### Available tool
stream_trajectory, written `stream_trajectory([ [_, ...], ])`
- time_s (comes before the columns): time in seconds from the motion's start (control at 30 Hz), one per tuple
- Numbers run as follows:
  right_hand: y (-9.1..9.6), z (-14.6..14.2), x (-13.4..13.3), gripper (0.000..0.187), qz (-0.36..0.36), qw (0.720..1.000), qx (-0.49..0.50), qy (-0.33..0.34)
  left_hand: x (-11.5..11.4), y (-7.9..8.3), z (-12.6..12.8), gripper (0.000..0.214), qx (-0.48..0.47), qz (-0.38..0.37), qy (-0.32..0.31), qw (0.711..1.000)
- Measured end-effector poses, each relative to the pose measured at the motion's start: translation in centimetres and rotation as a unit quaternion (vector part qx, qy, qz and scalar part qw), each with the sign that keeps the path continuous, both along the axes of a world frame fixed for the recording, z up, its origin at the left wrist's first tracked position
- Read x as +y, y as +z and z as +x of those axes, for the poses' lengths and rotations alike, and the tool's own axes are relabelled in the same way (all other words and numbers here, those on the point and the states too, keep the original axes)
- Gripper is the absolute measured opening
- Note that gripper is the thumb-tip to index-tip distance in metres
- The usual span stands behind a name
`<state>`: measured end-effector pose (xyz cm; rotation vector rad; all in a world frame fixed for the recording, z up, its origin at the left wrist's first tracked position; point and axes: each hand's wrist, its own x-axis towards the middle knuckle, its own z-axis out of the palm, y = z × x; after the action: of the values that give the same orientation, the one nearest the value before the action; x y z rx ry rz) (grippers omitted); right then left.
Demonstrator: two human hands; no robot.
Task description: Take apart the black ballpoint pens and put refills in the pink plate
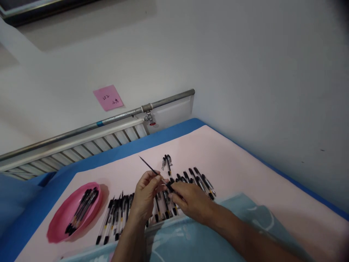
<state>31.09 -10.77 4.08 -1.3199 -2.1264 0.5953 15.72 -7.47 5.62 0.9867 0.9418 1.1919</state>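
Slim pen refill (148,165): held raised over the surface (223,163), to the right of the pink scalloped basin (51,236), its pointed end directed up and away from the person. The left hand (148,189) has its fingers pinched closed about the refill. The right hand (192,199) has its fingers closed on a black pen part (169,186) in line with it (whether the two pieces are joined cannot be told, as the fingers cover the meeting point).

Clear-barrelled pens with black ends (109,214) lie side by side just right of the basin. More lie beneath the hands, and a further group of pens (200,180) lies well to the basin's right, past the right hand. Loose black pen caps (166,159) rest beyond the hands, farther back than the basin. A bundle of pens (81,211) lies inside the basin.

Light blue cloth (191,240) occupies the near edge, right of the basin. Behind the basin stand a white radiator (92,147) and a metal pipe (120,117); a pink note (108,98) is on the wall above.
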Motion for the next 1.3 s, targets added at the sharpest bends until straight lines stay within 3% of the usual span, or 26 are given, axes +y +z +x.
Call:
stream_trajectory([
  [0.23, 0.01, -0.19, -0.07, 0.014, -0.028, 0.998, 0.060, 0.019, -0.04, -0.04, -0.20, 0.015, 0.006, -0.003, -0.012, 1.000],
  [0.57, -0.07, -0.07, -0.03, 0.013, 0.026, 0.999, -0.018, 0.018, -0.20, 0.02, 0.03, 0.018, 0.041, -0.003, 0.010, 0.999],
  [0.8, -0.24, -0.23, 0.03, 0.014, -0.004, 0.998, 0.062, 0.025, -0.38, 0.14, 0.13, 0.017, 0.052, 0.020, 0.013, 0.998],
  [1.3, 0.26, -0.25, 0.14, 0.021, -0.054, 0.991, 0.124, 0.020, -0.44, 0.26, -0.22, 0.014, 0.037, 0.024, -0.009, 0.999],
])
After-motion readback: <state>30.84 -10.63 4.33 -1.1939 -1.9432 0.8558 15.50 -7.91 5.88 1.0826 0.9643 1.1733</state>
